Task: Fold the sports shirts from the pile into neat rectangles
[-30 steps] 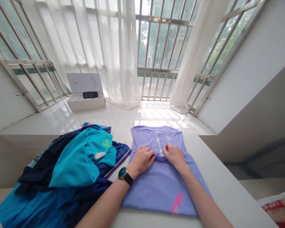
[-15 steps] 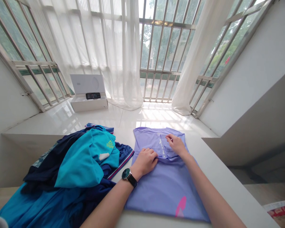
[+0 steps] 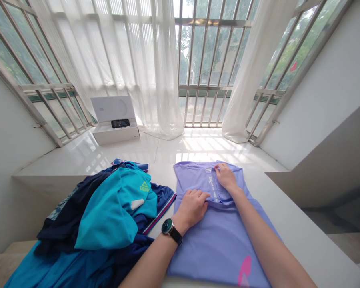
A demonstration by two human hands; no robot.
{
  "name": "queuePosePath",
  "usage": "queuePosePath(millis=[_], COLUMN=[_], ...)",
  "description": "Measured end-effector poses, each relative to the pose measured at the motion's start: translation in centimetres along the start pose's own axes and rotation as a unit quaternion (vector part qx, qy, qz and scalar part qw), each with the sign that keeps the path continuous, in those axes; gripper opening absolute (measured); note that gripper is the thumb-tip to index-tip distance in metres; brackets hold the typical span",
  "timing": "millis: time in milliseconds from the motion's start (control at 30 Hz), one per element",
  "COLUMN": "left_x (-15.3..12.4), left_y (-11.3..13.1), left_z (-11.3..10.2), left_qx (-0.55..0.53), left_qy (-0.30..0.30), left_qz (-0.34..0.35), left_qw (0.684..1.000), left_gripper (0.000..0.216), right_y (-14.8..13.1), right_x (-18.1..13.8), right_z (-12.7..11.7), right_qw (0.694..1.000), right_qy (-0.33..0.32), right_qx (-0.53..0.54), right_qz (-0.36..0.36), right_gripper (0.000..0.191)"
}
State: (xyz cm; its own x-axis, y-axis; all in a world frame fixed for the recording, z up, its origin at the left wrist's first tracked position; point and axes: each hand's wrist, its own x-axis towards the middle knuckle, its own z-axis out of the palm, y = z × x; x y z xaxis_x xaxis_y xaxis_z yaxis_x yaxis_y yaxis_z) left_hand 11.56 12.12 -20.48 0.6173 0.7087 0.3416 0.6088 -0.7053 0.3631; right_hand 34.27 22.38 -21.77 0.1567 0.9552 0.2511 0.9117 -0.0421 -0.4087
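Observation:
A lilac shirt [image 3: 216, 240] with a pink mark near its hem lies partly folded on the white ledge [image 3: 303, 248]. My left hand [image 3: 192, 206], a watch on its wrist, rests knuckles-up on the fold at the shirt's middle, fingers curled and pressing the cloth. My right hand [image 3: 225, 176] reaches further up and pinches the shirt's folded top edge near the collar.
A heap of teal and navy clothes [image 3: 108, 212] lies left of the shirt. Behind, an open white box [image 3: 115, 126] holding a dark device stands on the glossy sill. White curtains [image 3: 156, 68] and barred windows close the back. The ledge's edge drops off at right.
My right hand has moved from beside the left hand up to the shirt's top edge. The left hand has stayed on the fold. The view has shifted a little.

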Motion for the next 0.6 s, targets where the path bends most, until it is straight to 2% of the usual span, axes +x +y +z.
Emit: queuePosePath(millis=[167, 333, 400, 467, 600], left_x=[0.1, -0.1, -0.1, -0.1, -0.1], left_y=[-0.1, -0.4, -0.6, -0.7, -0.7], left_z=[-0.2, -0.1, 0.0, 0.1, 0.0], left_qx=[0.004, 0.032, 0.047, 0.057, 0.069], left_qy=[0.001, 0.004, 0.003, 0.005, 0.018], left_qz=[-0.006, -0.022, -0.026, -0.031, -0.045], left_qw=[1.0, 0.999, 0.999, 0.998, 0.996], left_gripper=[0.026, 0.026, 0.028, 0.031, 0.031], right_y=[-0.9, -1.3, -0.6, 0.7, 4.6], right_x=[0.2, -0.8, -2.9, -5.9, -11.7], right_z=[-1.5, -6.9, -9.0, -10.3, -10.2], right_qw=[1.0, 0.994, 0.99, 0.992, 0.995], right_qy=[0.013, 0.066, 0.074, 0.058, 0.061], right_qx=[0.014, 0.067, 0.086, 0.062, -0.017], right_qz=[-0.017, -0.057, -0.08, -0.096, -0.079], right_gripper=[0.018, 0.023, 0.023, 0.021, 0.025])
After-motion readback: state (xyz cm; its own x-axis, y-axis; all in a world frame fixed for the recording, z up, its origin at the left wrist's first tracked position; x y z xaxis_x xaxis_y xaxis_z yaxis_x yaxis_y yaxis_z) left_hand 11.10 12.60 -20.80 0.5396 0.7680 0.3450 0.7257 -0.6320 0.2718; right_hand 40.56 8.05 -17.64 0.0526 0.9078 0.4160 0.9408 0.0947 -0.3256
